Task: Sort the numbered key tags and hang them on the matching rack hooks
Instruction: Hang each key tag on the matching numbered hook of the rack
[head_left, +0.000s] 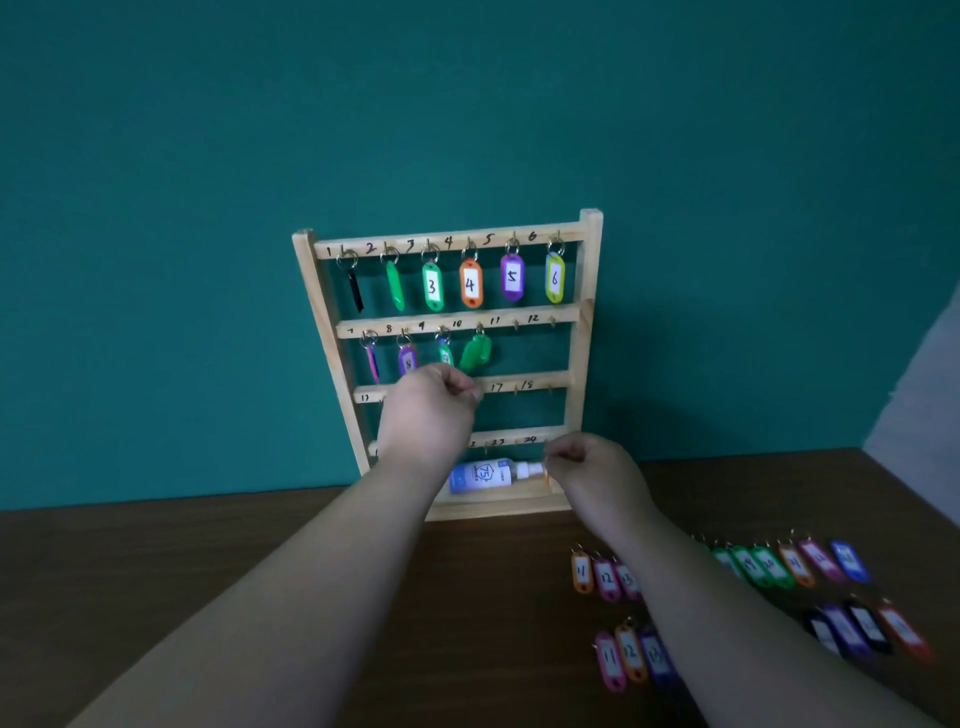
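The wooden key rack (587, 312) leans against the teal wall. Tags hang on hooks 1 to 6 in the top row and on 7 to 10 in the second row. The green tag (475, 353) on hook 10 is tilted and blurred. My left hand (428, 410) is just below it in front of the third bar, fingers curled with nothing visible in them. My right hand (592, 473) is low by the rack's base and pinches a small orange tag (546, 475), seen edge-on with its number hidden. Hooks 11 (516, 325) and 12 (553, 322) are bare.
A blue and white bottle (480, 475) lies on the rack's base. On the brown table (467, 597) to the right, several loose numbered tags lie in two rows, an upper row (582, 571) and a nearer row (628, 652). My right forearm hides part of both rows.
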